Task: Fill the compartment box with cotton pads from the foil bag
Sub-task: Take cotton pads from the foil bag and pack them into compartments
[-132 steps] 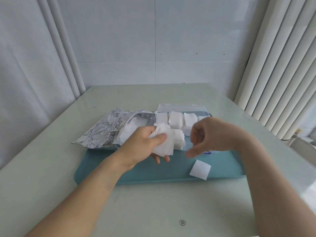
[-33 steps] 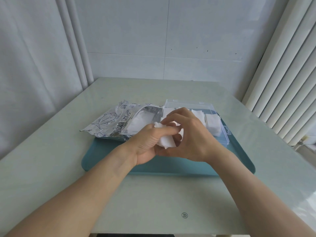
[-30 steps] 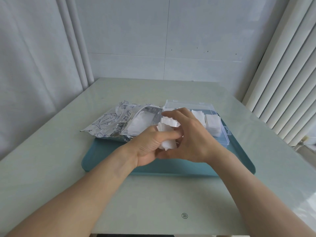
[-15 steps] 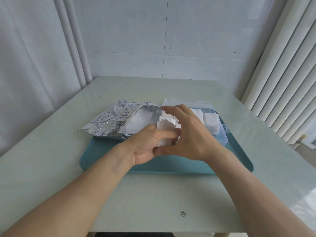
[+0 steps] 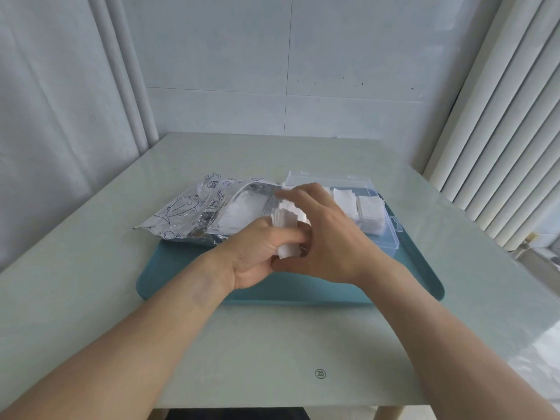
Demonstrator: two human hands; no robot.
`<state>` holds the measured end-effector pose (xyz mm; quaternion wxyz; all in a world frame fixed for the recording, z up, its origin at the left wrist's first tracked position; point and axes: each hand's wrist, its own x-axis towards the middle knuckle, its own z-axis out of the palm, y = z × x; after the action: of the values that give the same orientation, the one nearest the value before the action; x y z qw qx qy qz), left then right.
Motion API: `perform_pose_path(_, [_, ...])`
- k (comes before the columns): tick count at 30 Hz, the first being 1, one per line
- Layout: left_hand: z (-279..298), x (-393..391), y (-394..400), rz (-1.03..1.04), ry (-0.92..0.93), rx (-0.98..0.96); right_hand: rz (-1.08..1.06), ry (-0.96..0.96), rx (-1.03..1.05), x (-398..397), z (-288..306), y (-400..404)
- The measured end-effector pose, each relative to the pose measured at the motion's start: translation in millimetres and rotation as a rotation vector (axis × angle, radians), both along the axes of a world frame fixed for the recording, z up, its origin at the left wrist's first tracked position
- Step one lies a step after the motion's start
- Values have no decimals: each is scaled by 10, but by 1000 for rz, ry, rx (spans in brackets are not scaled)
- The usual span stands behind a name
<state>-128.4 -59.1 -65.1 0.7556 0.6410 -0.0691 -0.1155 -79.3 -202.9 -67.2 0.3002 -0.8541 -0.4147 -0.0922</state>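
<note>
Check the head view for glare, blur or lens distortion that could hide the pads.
Head view: soft, even daylight; glare only on the table at the right edge; the curtains bow from wide-angle distortion; the right hand fingers look slightly motion-blurred; the stack of pads stays readable.

Left hand [image 5: 257, 253] grips a stack of cotton pads [image 5: 286, 225]; right hand [image 5: 327, 237] cups it above the teal tray [image 5: 181, 268].
</note>
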Motion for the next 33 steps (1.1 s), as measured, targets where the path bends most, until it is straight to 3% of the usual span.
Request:
perform_pose_path(2, [-20,7,-8,25,-2,36,28,-13,11,4,3,1])
perform_pose_path(7, [-46,30,77,94,-26,136,109,224,86,24,107,-84])
perform_pose_path(14, [-19,-47,67,-195,29,221,123,538,187,158,126,-221])
perform_pose_path(17, [11,-56,44,-161,38,183,166,716,505,216,223,-315])
perform_pose_path(19, [-17,-3,44,63,-65,280,66,764,792,306,284,-393])
perform_pose_path(20, [-48,43,55,245,-202,392,-32,740,862,368,286,-432])
perform_pose_path(22, [-102,127,91,551,-531,602,-233,684,795,485,239,-483])
perform_pose_path(24, [-145,166,137,612,-734,776,-346,678,584,545,166,-481])
perform_pose_path(29, [-351,249,191,447,-797,1113,-452,635,204,547,96,-300])
perform_pose_path(33, [-334,258,213,479,-801,1173,-456,560,-9,541,149,-200])
